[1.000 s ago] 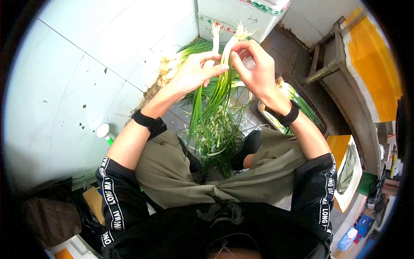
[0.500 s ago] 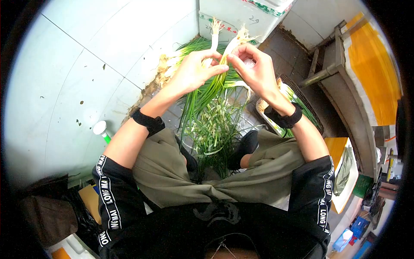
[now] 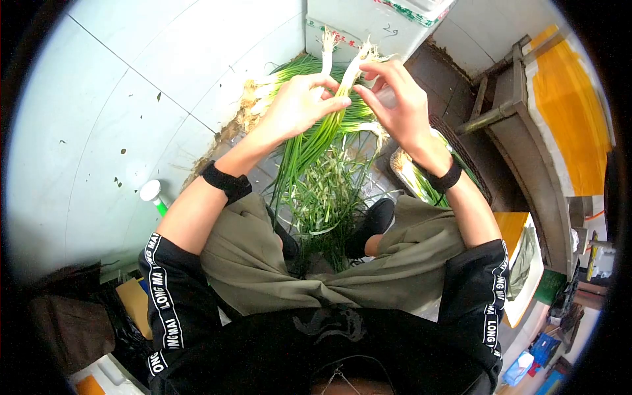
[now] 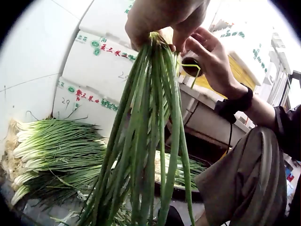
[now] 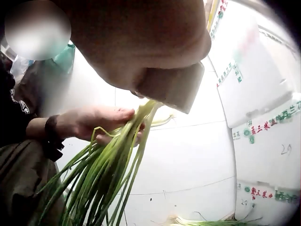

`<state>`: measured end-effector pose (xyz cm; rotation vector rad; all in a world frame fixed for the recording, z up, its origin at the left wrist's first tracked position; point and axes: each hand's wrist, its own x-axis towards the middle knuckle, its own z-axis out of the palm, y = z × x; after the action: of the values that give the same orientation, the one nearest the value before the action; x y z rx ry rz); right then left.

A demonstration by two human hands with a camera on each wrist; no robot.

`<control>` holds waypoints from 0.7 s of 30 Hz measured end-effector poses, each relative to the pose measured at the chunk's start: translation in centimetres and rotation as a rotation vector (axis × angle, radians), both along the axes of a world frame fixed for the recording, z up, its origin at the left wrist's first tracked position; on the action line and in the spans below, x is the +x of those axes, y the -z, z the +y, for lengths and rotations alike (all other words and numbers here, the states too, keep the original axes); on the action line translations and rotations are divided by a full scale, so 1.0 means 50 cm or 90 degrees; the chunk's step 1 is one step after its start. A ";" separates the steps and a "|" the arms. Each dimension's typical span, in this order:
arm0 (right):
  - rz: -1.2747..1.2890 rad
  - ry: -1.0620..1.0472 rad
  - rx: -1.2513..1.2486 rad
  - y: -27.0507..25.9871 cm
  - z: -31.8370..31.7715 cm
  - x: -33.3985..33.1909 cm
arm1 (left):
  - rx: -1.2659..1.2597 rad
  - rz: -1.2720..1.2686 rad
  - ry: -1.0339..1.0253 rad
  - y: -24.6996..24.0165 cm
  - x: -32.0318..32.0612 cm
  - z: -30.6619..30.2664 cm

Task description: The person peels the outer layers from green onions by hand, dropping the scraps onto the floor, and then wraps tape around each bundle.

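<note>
A bunch of green onions (image 3: 315, 141) hangs from my left hand (image 3: 296, 108), roots up; fingers and thumb grip it below the white stalks. One white stalk (image 3: 326, 60) stands apart from the thicker cluster (image 3: 353, 69). Beside that cluster my right hand (image 3: 403, 108) has its thumb and forefinger spread, with a pale roll-like object (image 3: 386, 97) in the palm. The right wrist view shows the object's broad grey-brown side (image 5: 174, 88) under the hand, partly hidden. In the left wrist view long leaves (image 4: 146, 127) hang below the left hand (image 4: 164, 19).
More green onions (image 3: 263, 92) lie by the wall, roots toward it. Loose leaf scraps (image 3: 326, 197) cover the floor between the shoes. White boxes (image 3: 359, 33) are stacked ahead. A basket of onions (image 3: 411, 174) stands at the right, near a table with an orange covering (image 3: 569, 112).
My right thumb and forefinger have drawn back from the stalks and spread apart, the hand shifting slightly right. My left hand keeps its grip on the bunch.
</note>
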<state>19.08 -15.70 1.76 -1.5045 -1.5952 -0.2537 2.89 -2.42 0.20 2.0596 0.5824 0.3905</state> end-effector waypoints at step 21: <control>0.066 0.139 0.030 0.007 -0.004 0.055 | -0.157 0.018 0.040 -0.010 -0.008 0.007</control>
<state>21.82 -15.90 1.39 -1.6300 -1.3351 -0.3278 2.49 -2.06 0.72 1.8432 0.5534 0.2401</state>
